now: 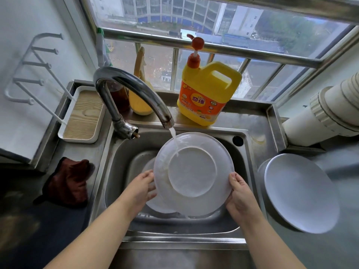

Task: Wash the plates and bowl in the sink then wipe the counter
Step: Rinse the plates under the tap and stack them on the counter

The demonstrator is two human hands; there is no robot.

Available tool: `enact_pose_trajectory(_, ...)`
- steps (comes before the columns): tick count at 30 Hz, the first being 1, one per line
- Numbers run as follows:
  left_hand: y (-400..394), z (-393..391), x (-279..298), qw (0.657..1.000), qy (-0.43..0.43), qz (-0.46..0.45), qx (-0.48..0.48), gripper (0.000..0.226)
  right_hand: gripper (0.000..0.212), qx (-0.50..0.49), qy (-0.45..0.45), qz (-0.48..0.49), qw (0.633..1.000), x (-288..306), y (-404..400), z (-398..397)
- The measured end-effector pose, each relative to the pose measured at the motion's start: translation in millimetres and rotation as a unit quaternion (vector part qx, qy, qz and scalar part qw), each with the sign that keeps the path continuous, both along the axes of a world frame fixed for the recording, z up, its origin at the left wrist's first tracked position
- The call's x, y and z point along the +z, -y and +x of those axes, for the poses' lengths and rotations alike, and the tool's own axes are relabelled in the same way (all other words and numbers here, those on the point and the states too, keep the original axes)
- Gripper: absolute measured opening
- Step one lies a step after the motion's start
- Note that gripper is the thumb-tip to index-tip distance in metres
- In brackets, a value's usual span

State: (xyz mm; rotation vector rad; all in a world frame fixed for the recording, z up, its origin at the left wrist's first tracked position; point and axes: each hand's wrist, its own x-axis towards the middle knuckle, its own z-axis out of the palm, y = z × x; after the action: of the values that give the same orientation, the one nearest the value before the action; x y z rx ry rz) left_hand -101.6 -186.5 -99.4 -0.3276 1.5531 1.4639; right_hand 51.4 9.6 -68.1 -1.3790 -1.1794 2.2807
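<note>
Plate under the tap: a white plate (194,171) is held tilted over the sink (120,152), its underside facing up, the foot ring plain to see.
Left grip: the left hand (141,188) holds the plate's left rim, fingers curled round the edge.
Right grip: the right hand (240,193) clamps the right rim, thumb on the upper face, fingers under it.
Water: a thin stream (174,139) runs from the faucet (132,88) onto the plate's upper left part.
In the basin: another white dish (159,205) lies below the held plate (mostly hidden, so plate or bowl I cannot tell).
Right counter: a white plate (301,193) rests beside the sink, well apart from both hands.
Left counter: a dark red cloth (70,181) lies crumpled near the sink's left edge; behind it stands a white tray (83,115) with a wood-grain floor.
Back ledge: a yellow detergent jug (207,92) with an orange pump stands just behind the sink.
</note>
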Motion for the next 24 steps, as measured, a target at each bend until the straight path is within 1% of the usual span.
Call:
enact_pose_trajectory(4,5,12,-8,0.998,0.016,-0.059,-0.017,0.029,0.023,-0.019,-0.008,0.02,1.0,3,4,-3)
enact_pose_trajectory(7,8,15,-12,0.997,0.036,-0.07,-0.011,0.032,0.021,-0.028,-0.007,0.044,0.999,6,8,-6)
enact_pose_trajectory(10,9,16,-12,0.996,0.037,-0.074,-0.013,0.031,0.02,-0.039,-0.007,0.052,0.998,8,11,-7)
enact_pose_trajectory(15,8,13,-4,0.998,0.021,-0.064,-0.016,0.026,0.022,-0.085,0.013,-0.009,0.996,6,15,-9)
enact_pose_trajectory(21,8,9,15,0.998,-0.015,0.004,0.065,0.027,0.028,-0.093,0.041,-0.091,0.991,-2,21,-11)
enact_pose_trajectory(24,11,3,24,0.997,-0.037,0.003,0.067,0.024,0.031,-0.102,0.05,-0.138,0.984,-9,24,-11)
